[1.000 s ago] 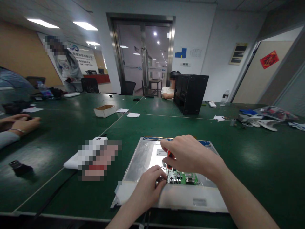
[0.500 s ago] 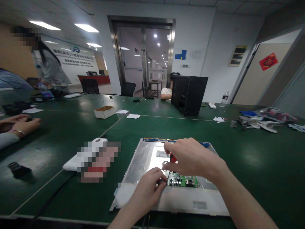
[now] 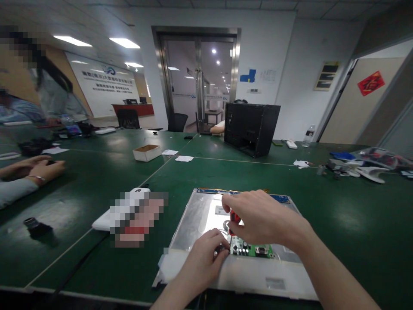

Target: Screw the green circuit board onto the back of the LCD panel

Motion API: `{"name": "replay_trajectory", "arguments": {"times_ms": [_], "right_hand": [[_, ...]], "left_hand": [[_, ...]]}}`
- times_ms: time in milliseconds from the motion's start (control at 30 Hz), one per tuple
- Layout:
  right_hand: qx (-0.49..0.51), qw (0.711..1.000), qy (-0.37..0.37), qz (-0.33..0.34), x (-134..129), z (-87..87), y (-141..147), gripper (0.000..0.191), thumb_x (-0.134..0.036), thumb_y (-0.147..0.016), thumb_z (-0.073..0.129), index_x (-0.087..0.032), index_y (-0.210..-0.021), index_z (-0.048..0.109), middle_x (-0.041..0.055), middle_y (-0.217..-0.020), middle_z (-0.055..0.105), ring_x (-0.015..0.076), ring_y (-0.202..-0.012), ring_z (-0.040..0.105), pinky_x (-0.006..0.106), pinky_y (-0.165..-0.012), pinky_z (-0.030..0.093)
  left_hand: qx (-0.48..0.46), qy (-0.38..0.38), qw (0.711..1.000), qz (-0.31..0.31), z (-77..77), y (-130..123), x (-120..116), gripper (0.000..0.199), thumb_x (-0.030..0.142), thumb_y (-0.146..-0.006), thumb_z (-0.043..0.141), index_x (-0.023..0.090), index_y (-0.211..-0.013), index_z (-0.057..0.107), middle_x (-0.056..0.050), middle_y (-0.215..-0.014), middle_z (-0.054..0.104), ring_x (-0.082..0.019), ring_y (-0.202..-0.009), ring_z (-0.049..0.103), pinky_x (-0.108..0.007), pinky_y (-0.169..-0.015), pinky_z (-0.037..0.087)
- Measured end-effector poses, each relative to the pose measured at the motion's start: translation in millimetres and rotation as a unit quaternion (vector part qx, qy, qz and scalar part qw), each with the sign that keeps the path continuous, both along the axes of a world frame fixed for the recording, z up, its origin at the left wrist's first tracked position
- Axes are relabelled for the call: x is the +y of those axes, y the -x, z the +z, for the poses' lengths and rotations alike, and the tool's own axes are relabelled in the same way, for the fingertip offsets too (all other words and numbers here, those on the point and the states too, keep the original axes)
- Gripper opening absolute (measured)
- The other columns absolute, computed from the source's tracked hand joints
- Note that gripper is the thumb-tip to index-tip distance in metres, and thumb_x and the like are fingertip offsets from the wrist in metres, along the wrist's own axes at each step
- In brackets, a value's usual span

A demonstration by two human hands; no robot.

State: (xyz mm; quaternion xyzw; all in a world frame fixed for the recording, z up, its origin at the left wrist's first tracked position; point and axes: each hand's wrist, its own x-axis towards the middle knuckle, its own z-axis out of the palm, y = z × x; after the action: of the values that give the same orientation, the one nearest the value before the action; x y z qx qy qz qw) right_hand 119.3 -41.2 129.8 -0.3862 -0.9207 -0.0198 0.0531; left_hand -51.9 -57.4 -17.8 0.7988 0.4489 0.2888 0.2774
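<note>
A silver display panel [image 3: 190, 228] lies on the table in front of me, its back facing up. A blue circuit strip [image 3: 280, 198] runs along its far edge, and a green circuit board [image 3: 258, 249] sits near its middle. My right hand [image 3: 261, 215] is closed around the red-and-black handle of a screwdriver [image 3: 235, 218], held upright at the board's left end. Beside it, my left hand [image 3: 204, 256] has its fingers curled together at the board's left edge. What those fingers pinch is hidden.
A black computer case [image 3: 251, 129] stands farther back, a person's arm behind it. An open box [image 3: 147, 153], a white device [image 3: 138, 194] and a short black cylinder [image 3: 37, 228] are to the left. Another person's hands [image 3: 45, 170] rest at far left. Clutter [image 3: 361, 165] lies at right.
My view has swung slightly left. Behind the table, the computer case has shifted left and turned. Both my hands stay at the circuit board with nearly the same grip.
</note>
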Motion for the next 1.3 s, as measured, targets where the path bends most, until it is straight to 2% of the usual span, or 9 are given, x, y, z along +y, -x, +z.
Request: {"name": "replay_trajectory", "arguments": {"times_ms": [100, 267, 567, 667, 867, 1000, 1100, 1167, 1300], "right_hand": [[0.010, 1.000, 0.014, 0.015, -0.4, 0.7, -1.9, 0.019, -0.029, -0.080, 0.058, -0.020, -0.096, 0.056, 0.0029, -0.086, 0.070, 0.0190, -0.072, 0.063, 0.027, -0.051, 0.027], [-0.008, 0.999, 0.008, -0.048, 0.9, 0.4, 4.3, 0.031, -0.051, -0.086, 0.052, -0.021, -0.087, 0.063, 0.0031, -0.076, 0.070, 0.0194, -0.067, 0.063, 0.028, -0.050, 0.026], [-0.016, 1.000, 0.012, 0.002, -1.2, 0.7, -0.2, 0.020, -0.023, -0.081, 0.053, -0.019, -0.101, 0.057, 0.0042, -0.087, 0.070, 0.0182, -0.073, 0.062, 0.028, -0.052, 0.029], [-0.011, 1.000, 0.012, 0.006, -1.2, 0.5, -0.7, 0.020, -0.028, -0.082, 0.055, -0.019, -0.099, 0.057, 0.0040, -0.086, 0.070, 0.0190, -0.073, 0.063, 0.028, -0.052, 0.030], [-0.019, 0.998, 0.010, -0.060, 2.0, -0.5, 6.1, 0.030, -0.049, -0.086, 0.053, -0.021, -0.088, 0.062, 0.0042, -0.077, 0.070, 0.0200, -0.068, 0.064, 0.027, -0.050, 0.029], [-0.026, 0.998, -0.004, -0.054, 2.3, -0.1, 7.3, 0.026, -0.042, -0.091, 0.047, -0.020, -0.086, 0.061, 0.0042, -0.073, 0.069, 0.0188, -0.064, 0.062, 0.027, -0.050, 0.026], [-0.015, 0.999, -0.004, -0.031, 0.7, 0.9, 4.0, 0.014, -0.029, -0.085, 0.051, -0.019, -0.092, 0.057, 0.0039, -0.078, 0.069, 0.0182, -0.065, 0.061, 0.027, -0.050, 0.025], [-0.005, 1.000, 0.010, -0.003, -1.1, 2.2, 0.9, 0.018, -0.024, -0.080, 0.054, -0.019, -0.097, 0.055, 0.0040, -0.084, 0.070, 0.0183, -0.069, 0.062, 0.027, -0.051, 0.027], [-0.004, 0.999, 0.031, 0.007, -3.2, 4.0, -0.5, 0.030, -0.036, -0.081, 0.058, -0.019, -0.105, 0.053, 0.0046, -0.088, 0.070, 0.0215, -0.076, 0.064, 0.028, -0.054, 0.032]], "left_hand": [[-0.004, -0.003, 1.000, -0.002, -0.3, 0.1, 0.0, 0.017, 0.006, -0.076, 0.051, 0.020, -0.078, 0.060, -0.002, -0.088, 0.061, -0.018, -0.085, 0.056, -0.027, -0.073, 0.039], [0.004, 0.012, 1.000, 0.007, 1.5, 0.2, 0.0, 0.015, 0.006, -0.075, 0.052, 0.019, -0.076, 0.060, -0.003, -0.088, 0.060, -0.018, -0.082, 0.056, -0.026, -0.070, 0.039], [-0.002, -0.004, 1.000, -0.004, 1.0, 0.7, -0.3, 0.015, 0.007, -0.076, 0.050, 0.019, -0.076, 0.059, -0.003, -0.086, 0.061, -0.018, -0.082, 0.056, -0.026, -0.070, 0.039], [-0.006, -0.003, 1.000, -0.004, 1.3, 1.1, 0.0, 0.014, 0.009, -0.076, 0.050, 0.019, -0.078, 0.060, -0.003, -0.087, 0.061, -0.018, -0.082, 0.056, -0.027, -0.070, 0.040], [-0.002, -0.002, 1.000, 0.001, 0.6, 0.9, 0.5, 0.013, 0.010, -0.075, 0.050, 0.019, -0.076, 0.060, -0.004, -0.087, 0.062, -0.019, -0.082, 0.056, -0.027, -0.070, 0.041], [0.000, -0.004, 1.000, 0.002, 0.4, 0.3, 0.2, 0.014, 0.009, -0.075, 0.050, 0.019, -0.076, 0.060, -0.003, -0.085, 0.061, -0.018, -0.081, 0.056, -0.027, -0.069, 0.040], [-0.004, -0.002, 1.000, 0.000, 1.3, 0.1, -0.3, 0.014, 0.009, -0.076, 0.050, 0.019, -0.077, 0.060, -0.003, -0.086, 0.061, -0.018, -0.082, 0.056, -0.027, -0.070, 0.040], [-0.005, -0.001, 1.000, -0.002, 1.3, 0.1, -0.5, 0.014, 0.010, -0.077, 0.050, 0.019, -0.077, 0.060, -0.003, -0.087, 0.061, -0.018, -0.082, 0.056, -0.027, -0.070, 0.041], [-0.005, -0.003, 1.000, 0.000, -1.2, 0.3, -0.3, 0.015, 0.010, -0.077, 0.051, 0.020, -0.080, 0.062, -0.004, -0.089, 0.062, -0.020, -0.085, 0.057, -0.029, -0.073, 0.042]]}}
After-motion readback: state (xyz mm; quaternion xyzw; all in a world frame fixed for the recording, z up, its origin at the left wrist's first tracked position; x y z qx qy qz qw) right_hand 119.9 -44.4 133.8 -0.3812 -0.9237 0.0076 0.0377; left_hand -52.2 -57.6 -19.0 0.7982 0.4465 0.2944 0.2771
